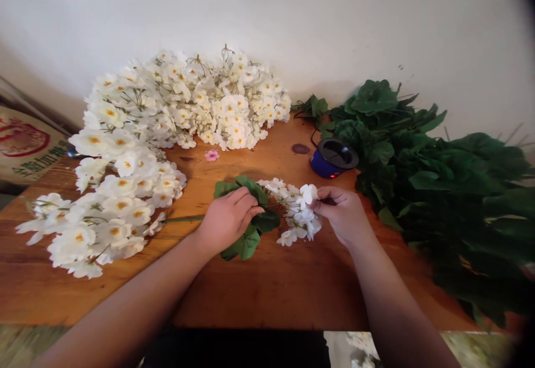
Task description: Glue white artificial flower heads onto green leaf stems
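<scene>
Left hand: closed around green stem at its leaves, bare end pointing left.
Right hand: pinching a bloom at the end of white spray.
White spray: mid-table, between both hands, just right of the leaves.
Blue pot: beyond right hand, red light on, beside dark green pile.
Pink flower: on wooden table, beyond left hand.
White flower heap: curving along left and back, near wall.

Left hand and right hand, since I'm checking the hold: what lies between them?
In the head view, green leaves at the left hand, then white blossoms reaching the right hand.
</scene>
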`<state>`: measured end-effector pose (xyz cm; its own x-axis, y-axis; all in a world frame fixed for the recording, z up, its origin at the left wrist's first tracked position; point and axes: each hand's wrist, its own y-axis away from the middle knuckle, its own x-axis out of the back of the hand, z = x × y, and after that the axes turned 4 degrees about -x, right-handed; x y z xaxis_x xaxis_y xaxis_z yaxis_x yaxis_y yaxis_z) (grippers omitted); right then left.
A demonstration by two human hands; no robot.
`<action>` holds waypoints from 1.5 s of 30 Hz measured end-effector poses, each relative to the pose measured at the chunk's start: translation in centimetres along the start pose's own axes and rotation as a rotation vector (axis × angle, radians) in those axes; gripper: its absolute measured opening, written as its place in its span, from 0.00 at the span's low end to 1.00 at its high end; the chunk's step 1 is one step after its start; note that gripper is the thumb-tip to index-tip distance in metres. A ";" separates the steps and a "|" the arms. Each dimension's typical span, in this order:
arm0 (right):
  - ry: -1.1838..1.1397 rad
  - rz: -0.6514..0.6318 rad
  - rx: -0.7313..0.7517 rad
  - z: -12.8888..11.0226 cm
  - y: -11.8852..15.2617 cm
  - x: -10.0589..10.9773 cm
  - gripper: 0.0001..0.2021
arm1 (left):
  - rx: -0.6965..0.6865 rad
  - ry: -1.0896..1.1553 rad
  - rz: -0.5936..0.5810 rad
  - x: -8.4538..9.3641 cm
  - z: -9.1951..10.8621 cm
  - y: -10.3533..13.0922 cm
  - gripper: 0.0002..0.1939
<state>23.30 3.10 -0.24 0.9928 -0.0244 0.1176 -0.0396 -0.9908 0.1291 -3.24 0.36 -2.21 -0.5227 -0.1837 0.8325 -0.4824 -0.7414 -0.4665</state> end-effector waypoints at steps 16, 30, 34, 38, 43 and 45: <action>0.034 -0.023 0.003 0.3 0.0 -0.1 0.20 | -0.025 -0.039 -0.022 0.1 0.1 -0.1 0.15; -0.002 -0.018 -0.005 -0.2 0.1 0.0 0.18 | -0.010 -0.017 0.012 0.1 0.0 0.0 0.13; -0.017 -0.024 -0.020 -0.3 0.1 -0.1 0.18 | -0.021 -0.014 0.007 0.1 0.0 0.0 0.13; -0.039 -0.032 -0.035 -0.2 0.1 -0.1 0.18 | -0.024 -0.006 0.011 0.0 0.0 0.0 0.13; -0.067 -0.031 -0.028 0.1 -0.1 0.1 0.17 | -0.015 -0.005 0.022 0.0 -0.1 0.0 0.13; -0.075 -0.033 -0.030 0.1 -0.1 0.2 0.17 | -0.021 -0.009 0.026 0.0 0.0 0.0 0.13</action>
<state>23.47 3.17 -0.37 0.9992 -0.0030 0.0390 -0.0092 -0.9869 0.1614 -3.30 0.35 -2.20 -0.5293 -0.2082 0.8225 -0.4836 -0.7225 -0.4941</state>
